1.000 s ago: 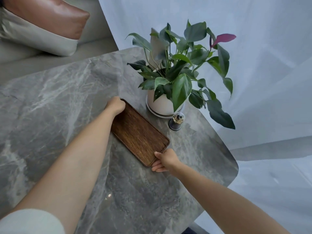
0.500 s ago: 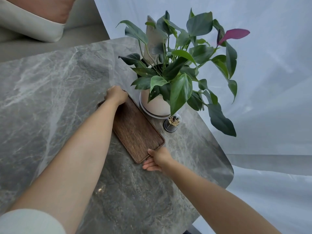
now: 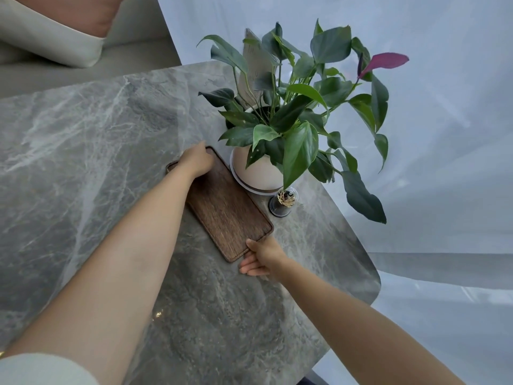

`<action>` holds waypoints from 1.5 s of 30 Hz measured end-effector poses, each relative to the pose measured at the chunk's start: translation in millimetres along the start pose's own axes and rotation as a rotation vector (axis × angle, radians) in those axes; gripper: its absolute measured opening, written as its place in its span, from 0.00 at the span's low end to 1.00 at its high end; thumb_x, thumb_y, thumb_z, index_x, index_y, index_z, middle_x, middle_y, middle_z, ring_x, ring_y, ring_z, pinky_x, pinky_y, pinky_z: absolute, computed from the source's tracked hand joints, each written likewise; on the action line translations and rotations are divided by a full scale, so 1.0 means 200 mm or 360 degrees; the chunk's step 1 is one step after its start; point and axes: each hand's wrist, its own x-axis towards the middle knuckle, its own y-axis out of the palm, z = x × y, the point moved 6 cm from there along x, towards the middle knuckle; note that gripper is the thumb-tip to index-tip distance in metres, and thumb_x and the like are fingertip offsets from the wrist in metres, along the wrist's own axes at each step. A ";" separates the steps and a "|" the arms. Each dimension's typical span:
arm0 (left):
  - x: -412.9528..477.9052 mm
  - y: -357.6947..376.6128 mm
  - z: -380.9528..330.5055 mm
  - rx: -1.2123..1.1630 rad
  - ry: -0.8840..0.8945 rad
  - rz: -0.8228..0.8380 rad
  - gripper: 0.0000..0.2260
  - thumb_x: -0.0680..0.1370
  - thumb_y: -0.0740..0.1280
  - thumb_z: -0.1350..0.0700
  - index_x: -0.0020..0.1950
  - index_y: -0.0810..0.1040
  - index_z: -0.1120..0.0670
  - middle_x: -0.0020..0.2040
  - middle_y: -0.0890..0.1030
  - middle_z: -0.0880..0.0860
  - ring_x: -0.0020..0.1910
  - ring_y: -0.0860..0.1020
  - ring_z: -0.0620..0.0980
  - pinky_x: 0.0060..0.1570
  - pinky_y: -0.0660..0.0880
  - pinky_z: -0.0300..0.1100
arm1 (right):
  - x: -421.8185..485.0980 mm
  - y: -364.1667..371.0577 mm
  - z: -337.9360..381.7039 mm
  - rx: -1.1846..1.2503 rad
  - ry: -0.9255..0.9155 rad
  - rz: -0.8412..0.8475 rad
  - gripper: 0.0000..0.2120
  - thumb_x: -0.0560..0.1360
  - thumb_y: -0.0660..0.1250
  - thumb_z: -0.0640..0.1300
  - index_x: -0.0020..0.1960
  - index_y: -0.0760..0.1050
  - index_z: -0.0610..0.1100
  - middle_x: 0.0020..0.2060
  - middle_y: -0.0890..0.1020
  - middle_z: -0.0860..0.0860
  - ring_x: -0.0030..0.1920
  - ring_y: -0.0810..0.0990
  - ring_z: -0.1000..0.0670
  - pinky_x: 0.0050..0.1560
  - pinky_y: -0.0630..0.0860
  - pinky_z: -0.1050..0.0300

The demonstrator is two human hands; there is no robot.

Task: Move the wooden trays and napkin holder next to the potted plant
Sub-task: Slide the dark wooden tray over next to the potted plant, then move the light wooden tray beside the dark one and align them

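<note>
Both hands [image 3: 195, 159] [image 3: 262, 255] slid one wooden tray [image 3: 222, 207] nearer one potted plant [image 3: 280, 126].

The wooden tray [image 3: 226, 211] lies flat on the table [image 3: 83, 151], just left of the potted plant [image 3: 277, 120]. A small toothpick jar [image 3: 282, 202] stands right of the tray, before the pot

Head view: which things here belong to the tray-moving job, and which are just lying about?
Job:
wooden tray, held at both ends
left hand
right hand
potted plant

Lying about:
toothpick jar
cushion
card in the pot
</note>
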 end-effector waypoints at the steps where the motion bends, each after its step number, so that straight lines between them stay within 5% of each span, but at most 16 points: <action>1: -0.02 0.00 0.02 0.0020 0.0017 -0.0001 0.20 0.77 0.55 0.63 0.70 0.65 0.60 0.71 0.67 0.63 0.71 0.65 0.61 0.69 0.63 0.51 | -0.01 -0.01 0.01 -0.0020 -0.0008 -0.0032 0.18 0.82 0.54 0.46 0.37 0.66 0.37 0.13 0.76 0.50 0.14 0.76 0.55 0.17 0.73 0.66; 5: -0.11 -0.03 0.09 0.0424 0.0087 -0.0036 0.27 0.82 0.54 0.54 0.78 0.49 0.59 0.79 0.51 0.55 0.78 0.49 0.53 0.77 0.47 0.52 | -0.03 -0.04 0.03 -0.0107 -0.0053 -0.0143 0.20 0.81 0.56 0.48 0.35 0.69 0.37 0.13 0.76 0.49 0.14 0.76 0.54 0.18 0.74 0.65; 9: -0.20 -0.09 0.18 0.0641 0.0127 -0.0064 0.28 0.82 0.52 0.49 0.78 0.45 0.58 0.80 0.46 0.53 0.78 0.45 0.51 0.77 0.44 0.52 | -0.10 -0.04 0.07 -0.0267 -0.0173 -0.0264 0.24 0.81 0.54 0.49 0.32 0.70 0.37 0.16 0.77 0.48 0.15 0.75 0.54 0.19 0.75 0.65; 13: -0.32 -0.21 0.24 0.0699 0.0201 -0.0151 0.28 0.82 0.51 0.48 0.78 0.44 0.57 0.80 0.44 0.53 0.78 0.43 0.51 0.77 0.42 0.51 | -0.17 0.02 0.16 -0.0552 -0.0398 -0.0478 0.24 0.80 0.53 0.52 0.31 0.69 0.39 0.36 0.82 0.37 0.36 0.82 0.40 0.44 0.81 0.47; 17: -0.47 -0.38 0.32 0.0787 0.0270 -0.0321 0.28 0.82 0.50 0.48 0.78 0.42 0.56 0.80 0.44 0.52 0.78 0.43 0.49 0.77 0.42 0.50 | -0.31 0.18 0.32 -0.0921 -0.0684 -0.0612 0.22 0.80 0.53 0.53 0.59 0.69 0.34 0.63 0.74 0.34 0.65 0.72 0.37 0.62 0.68 0.50; 20: -0.62 -0.52 0.39 0.0835 0.0308 -0.0442 0.28 0.82 0.50 0.48 0.78 0.42 0.56 0.80 0.44 0.52 0.78 0.43 0.49 0.77 0.41 0.50 | -0.43 0.36 0.44 -0.1212 -0.0960 -0.0568 0.32 0.81 0.51 0.53 0.75 0.47 0.32 0.76 0.54 0.37 0.77 0.52 0.42 0.75 0.51 0.52; 23: -0.76 -0.68 0.51 0.0867 0.0297 -0.0544 0.28 0.82 0.50 0.48 0.78 0.42 0.56 0.80 0.44 0.52 0.78 0.43 0.49 0.76 0.41 0.50 | -0.51 0.53 0.57 -0.1439 -0.1154 -0.0624 0.35 0.81 0.49 0.55 0.76 0.40 0.34 0.77 0.44 0.39 0.78 0.42 0.44 0.77 0.43 0.52; 31: -1.22 -1.09 0.98 0.0842 0.0083 -0.0840 0.28 0.82 0.49 0.48 0.78 0.42 0.56 0.80 0.44 0.53 0.79 0.44 0.49 0.76 0.41 0.50 | -0.79 1.13 0.77 -0.1787 -0.1578 -0.0694 0.36 0.80 0.44 0.59 0.76 0.35 0.38 0.77 0.36 0.42 0.77 0.36 0.45 0.76 0.40 0.49; 45: -2.13 -1.34 2.18 0.0694 -0.0659 -0.0960 0.28 0.82 0.48 0.47 0.78 0.41 0.56 0.79 0.42 0.53 0.78 0.42 0.49 0.77 0.41 0.49 | -1.16 2.44 0.38 -0.2297 -0.2041 -0.0198 0.36 0.80 0.46 0.58 0.76 0.34 0.40 0.77 0.36 0.44 0.77 0.36 0.46 0.77 0.40 0.50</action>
